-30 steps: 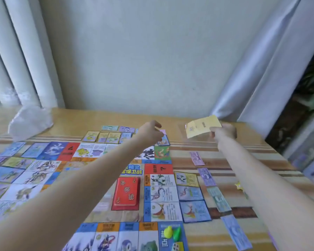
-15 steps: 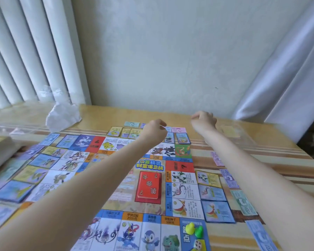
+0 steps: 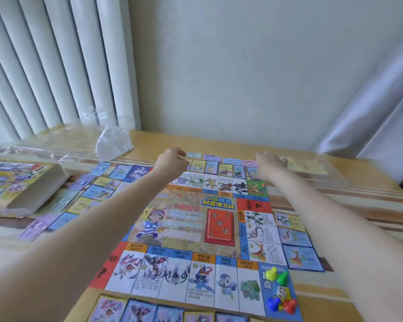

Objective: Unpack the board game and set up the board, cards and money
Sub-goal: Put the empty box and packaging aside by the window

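The game board (image 3: 184,217) lies flat on the table with a red card stack (image 3: 219,225) on its middle. Several pawns and a die (image 3: 280,289) stand on its near right corner. Property cards (image 3: 293,237) line the board's sides. A row of money notes (image 3: 231,161) lies along the far edge. My left hand (image 3: 172,160) hovers over the far edge beside the leftmost note, fingers curled shut, nothing visible in it. My right hand (image 3: 268,163) is blurred at the far right corner next to the pink note, fingers loose and holding nothing. Yellow notes (image 3: 305,167) rest in clear plastic beyond it.
The game box (image 3: 16,184) sits at the left on more cards. Crumpled plastic wrap (image 3: 113,142) lies by the wall at the back. More cards (image 3: 140,310) run along the near table edge. Blinds and a curtain flank the wall.
My right hand has put the yellow notes down at the far right and come back toward the note row. My left hand has shifted left along the far edge. The view has turned left.
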Demonstrator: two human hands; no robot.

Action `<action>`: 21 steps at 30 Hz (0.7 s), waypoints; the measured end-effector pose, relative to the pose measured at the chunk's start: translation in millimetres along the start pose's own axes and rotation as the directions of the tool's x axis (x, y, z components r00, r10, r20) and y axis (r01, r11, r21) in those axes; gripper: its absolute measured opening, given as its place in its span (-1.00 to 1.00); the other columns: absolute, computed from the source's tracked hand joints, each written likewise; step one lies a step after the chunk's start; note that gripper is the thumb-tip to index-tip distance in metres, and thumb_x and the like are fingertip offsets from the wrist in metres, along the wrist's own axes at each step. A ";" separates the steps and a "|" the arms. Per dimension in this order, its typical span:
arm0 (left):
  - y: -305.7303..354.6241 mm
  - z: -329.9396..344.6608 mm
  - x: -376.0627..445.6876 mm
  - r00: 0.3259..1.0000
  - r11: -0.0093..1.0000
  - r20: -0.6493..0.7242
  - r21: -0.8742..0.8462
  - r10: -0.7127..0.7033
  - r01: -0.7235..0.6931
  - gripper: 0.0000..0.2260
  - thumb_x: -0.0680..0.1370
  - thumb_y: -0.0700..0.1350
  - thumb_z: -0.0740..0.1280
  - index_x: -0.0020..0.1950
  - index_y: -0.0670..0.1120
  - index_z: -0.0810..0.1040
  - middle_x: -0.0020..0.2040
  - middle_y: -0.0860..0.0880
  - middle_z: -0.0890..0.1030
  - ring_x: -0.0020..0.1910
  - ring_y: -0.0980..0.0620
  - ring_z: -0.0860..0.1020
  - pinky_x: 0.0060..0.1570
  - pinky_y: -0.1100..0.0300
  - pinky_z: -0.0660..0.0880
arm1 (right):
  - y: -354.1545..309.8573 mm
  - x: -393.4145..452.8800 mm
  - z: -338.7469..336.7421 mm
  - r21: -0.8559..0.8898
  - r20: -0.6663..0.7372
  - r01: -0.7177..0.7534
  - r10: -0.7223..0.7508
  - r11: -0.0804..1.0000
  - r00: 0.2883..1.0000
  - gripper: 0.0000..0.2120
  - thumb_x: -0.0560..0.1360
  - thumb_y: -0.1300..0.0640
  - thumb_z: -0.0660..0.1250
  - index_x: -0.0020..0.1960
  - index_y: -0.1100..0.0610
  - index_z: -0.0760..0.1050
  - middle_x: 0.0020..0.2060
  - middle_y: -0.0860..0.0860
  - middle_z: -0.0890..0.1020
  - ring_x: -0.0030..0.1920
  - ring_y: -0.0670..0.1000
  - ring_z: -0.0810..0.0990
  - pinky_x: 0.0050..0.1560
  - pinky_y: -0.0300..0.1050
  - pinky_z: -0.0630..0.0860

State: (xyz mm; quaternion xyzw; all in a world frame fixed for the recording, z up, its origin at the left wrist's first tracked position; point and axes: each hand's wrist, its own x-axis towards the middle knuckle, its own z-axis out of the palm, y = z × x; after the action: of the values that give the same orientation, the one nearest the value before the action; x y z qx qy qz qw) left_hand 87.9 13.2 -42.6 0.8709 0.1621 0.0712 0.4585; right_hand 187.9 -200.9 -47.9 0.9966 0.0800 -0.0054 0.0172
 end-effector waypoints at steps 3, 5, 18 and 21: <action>18.8 26.4 -5.2 0.995 0.998 0.089 0.027 0.047 -0.050 -0.60 0.52 -0.31 0.16 0.36 -0.15 0.33 0.07 -0.15 0.63 -0.02 -0.09 0.61 -0.42 0.24 0.37 | 33.1 -2.7 4.5 -0.034 0.010 -0.053 0.053 0.998 0.999 -0.55 0.54 0.27 0.16 0.42 0.13 0.21 0.38 0.09 0.30 0.39 0.11 0.28 0.31 0.07 0.23; 29.5 44.7 -8.5 0.987 0.995 0.137 0.042 0.085 -0.091 -0.59 0.54 -0.30 0.15 0.39 -0.14 0.28 0.08 -0.15 0.63 -0.15 -0.03 0.60 -0.49 0.29 0.31 | 57.6 -6.9 10.2 -0.055 0.002 -0.073 0.073 0.996 0.997 -0.47 0.52 0.33 0.14 0.46 0.09 0.16 0.37 0.10 0.30 0.40 0.10 0.27 0.31 0.05 0.23; 59.2 103.4 -7.8 0.962 0.957 0.269 -0.288 0.048 0.032 -0.63 0.58 -0.25 0.17 0.40 -0.17 0.28 0.13 -0.20 0.57 -0.01 -0.11 0.59 0.07 -0.02 0.54 | 80.7 -14.7 3.3 -0.226 -0.239 0.171 -0.225 0.959 0.945 -0.63 0.49 0.40 0.13 0.23 0.13 0.41 0.20 0.10 0.44 0.25 0.14 0.38 0.15 -0.01 0.26; 64.4 94.3 -8.9 0.951 0.820 0.304 -0.528 -0.059 0.220 -0.59 0.60 -0.14 0.20 0.43 -0.18 0.22 0.16 -0.17 0.48 -0.14 -0.04 0.56 0.00 0.06 0.55 | 51.7 -23.0 -18.5 -0.216 -0.319 0.290 -0.348 0.933 0.882 -0.58 0.43 0.46 0.17 0.22 0.14 0.41 0.16 0.12 0.45 0.21 0.14 0.40 0.11 0.00 0.25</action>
State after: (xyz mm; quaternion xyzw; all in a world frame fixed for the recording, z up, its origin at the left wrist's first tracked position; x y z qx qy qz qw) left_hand 119.3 -97.0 -43.2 0.6867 0.1332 -0.0401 0.7135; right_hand 173.6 -254.9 -27.4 0.9497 0.2451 0.1766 0.0823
